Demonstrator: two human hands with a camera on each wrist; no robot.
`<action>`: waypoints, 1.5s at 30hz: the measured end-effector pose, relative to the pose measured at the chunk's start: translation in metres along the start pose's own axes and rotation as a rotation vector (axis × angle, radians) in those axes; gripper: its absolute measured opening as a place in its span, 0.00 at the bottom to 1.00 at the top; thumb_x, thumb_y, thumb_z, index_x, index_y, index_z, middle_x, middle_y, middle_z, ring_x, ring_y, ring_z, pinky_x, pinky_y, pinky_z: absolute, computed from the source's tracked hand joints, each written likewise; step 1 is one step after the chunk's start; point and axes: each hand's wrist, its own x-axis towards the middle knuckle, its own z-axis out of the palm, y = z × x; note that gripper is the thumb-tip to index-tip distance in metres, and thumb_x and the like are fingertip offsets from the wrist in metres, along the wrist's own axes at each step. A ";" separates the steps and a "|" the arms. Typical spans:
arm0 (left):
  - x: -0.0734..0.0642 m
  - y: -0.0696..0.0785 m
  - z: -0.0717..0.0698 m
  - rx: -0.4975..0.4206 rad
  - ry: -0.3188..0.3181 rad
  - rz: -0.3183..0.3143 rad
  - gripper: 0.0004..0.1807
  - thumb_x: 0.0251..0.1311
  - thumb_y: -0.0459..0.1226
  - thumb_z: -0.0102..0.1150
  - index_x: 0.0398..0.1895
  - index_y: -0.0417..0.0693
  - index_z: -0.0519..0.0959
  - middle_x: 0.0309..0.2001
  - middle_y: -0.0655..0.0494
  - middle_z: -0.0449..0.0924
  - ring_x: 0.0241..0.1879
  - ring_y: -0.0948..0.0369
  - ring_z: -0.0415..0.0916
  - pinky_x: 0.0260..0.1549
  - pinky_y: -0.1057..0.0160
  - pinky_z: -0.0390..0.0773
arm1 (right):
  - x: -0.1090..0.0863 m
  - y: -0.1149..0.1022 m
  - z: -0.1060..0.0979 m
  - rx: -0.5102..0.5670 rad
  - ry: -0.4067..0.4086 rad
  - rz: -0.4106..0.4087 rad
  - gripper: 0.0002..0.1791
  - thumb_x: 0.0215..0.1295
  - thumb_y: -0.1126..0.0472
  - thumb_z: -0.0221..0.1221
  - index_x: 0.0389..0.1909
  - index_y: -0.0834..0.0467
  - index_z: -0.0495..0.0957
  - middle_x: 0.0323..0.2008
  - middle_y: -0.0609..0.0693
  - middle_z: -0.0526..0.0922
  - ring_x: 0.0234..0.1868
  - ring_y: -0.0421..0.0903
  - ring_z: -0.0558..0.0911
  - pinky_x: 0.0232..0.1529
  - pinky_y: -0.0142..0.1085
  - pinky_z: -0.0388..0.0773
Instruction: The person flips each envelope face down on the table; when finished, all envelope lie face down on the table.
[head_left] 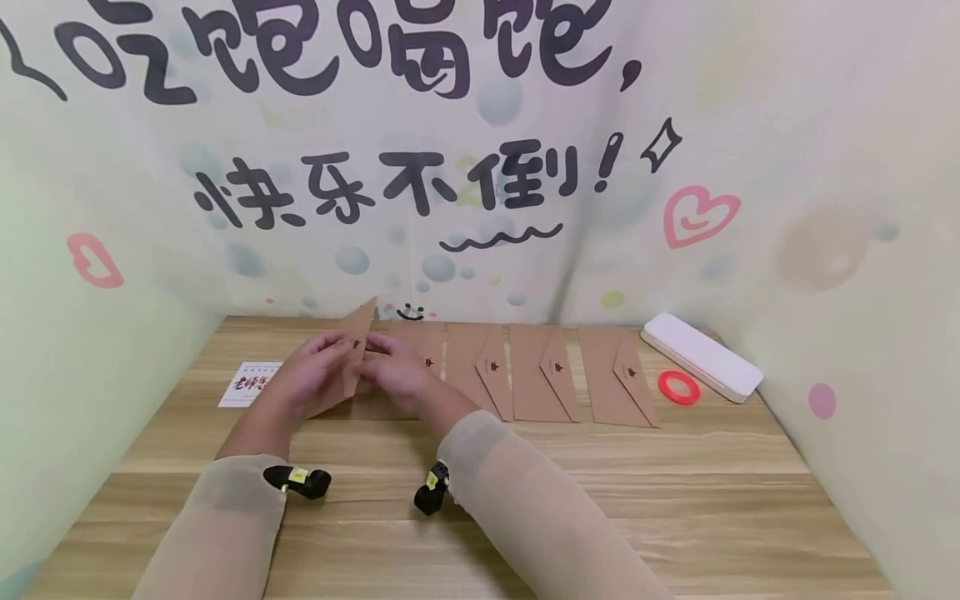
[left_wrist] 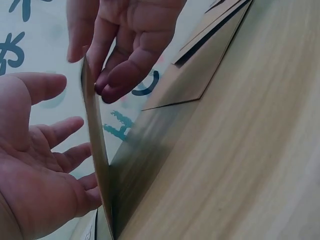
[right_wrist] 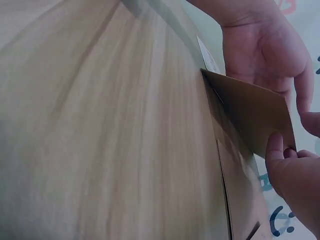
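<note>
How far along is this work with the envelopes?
Looks done: four brown envelopes lie side by side on the table, the leftmost partly hidden by the right hand. In hand: another envelope is raised on edge, pinched by the right hand, with the left hand at its side. Probably left: laying that one flat, perhaps at the row's left end, as it isn't down yet.

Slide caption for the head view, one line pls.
Right hand holds a tilted brown envelope, left hand against it, beside a row of flat envelopes on a wood-grain table.
</note>
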 end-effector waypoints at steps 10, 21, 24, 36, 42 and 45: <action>-0.002 0.002 0.005 -0.117 -0.029 0.030 0.38 0.81 0.51 0.54 0.87 0.61 0.54 0.74 0.60 0.65 0.53 0.70 0.74 0.44 0.73 0.80 | -0.006 -0.006 0.013 -0.017 -0.040 -0.032 0.42 0.69 0.74 0.64 0.82 0.55 0.64 0.72 0.54 0.73 0.64 0.47 0.79 0.68 0.47 0.83; 0.002 0.005 0.005 -0.010 0.005 0.175 0.39 0.82 0.52 0.50 0.88 0.51 0.51 0.88 0.49 0.49 0.86 0.47 0.46 0.83 0.35 0.54 | -0.006 -0.016 0.009 0.028 -0.106 -0.026 0.39 0.73 0.68 0.63 0.82 0.49 0.65 0.74 0.49 0.73 0.62 0.44 0.80 0.68 0.49 0.82; 0.001 0.007 0.005 -0.038 0.012 0.175 0.37 0.84 0.51 0.48 0.88 0.53 0.52 0.87 0.50 0.50 0.86 0.49 0.47 0.83 0.35 0.54 | -0.005 -0.014 0.008 0.027 -0.123 -0.019 0.35 0.77 0.64 0.62 0.82 0.49 0.66 0.76 0.49 0.72 0.67 0.47 0.80 0.71 0.53 0.79; -0.003 0.015 0.005 -0.046 0.084 0.179 0.33 0.85 0.44 0.46 0.87 0.50 0.55 0.88 0.52 0.51 0.83 0.54 0.56 0.70 0.58 0.73 | -0.003 0.001 0.009 0.065 -0.112 0.081 0.28 0.83 0.55 0.56 0.80 0.40 0.68 0.79 0.52 0.72 0.72 0.57 0.78 0.73 0.59 0.76; -0.005 0.014 0.004 -0.063 0.082 0.115 0.34 0.85 0.50 0.41 0.88 0.56 0.52 0.88 0.52 0.50 0.84 0.52 0.54 0.60 0.66 0.74 | -0.004 0.003 0.010 0.030 -0.136 0.074 0.28 0.81 0.52 0.59 0.79 0.37 0.70 0.75 0.48 0.77 0.68 0.48 0.82 0.70 0.53 0.80; -0.007 0.014 0.003 -0.078 0.097 0.110 0.33 0.85 0.49 0.43 0.88 0.58 0.54 0.88 0.52 0.52 0.84 0.52 0.54 0.60 0.66 0.74 | -0.006 0.004 0.010 0.022 -0.151 0.083 0.28 0.81 0.51 0.58 0.79 0.39 0.70 0.74 0.47 0.78 0.69 0.48 0.82 0.73 0.53 0.77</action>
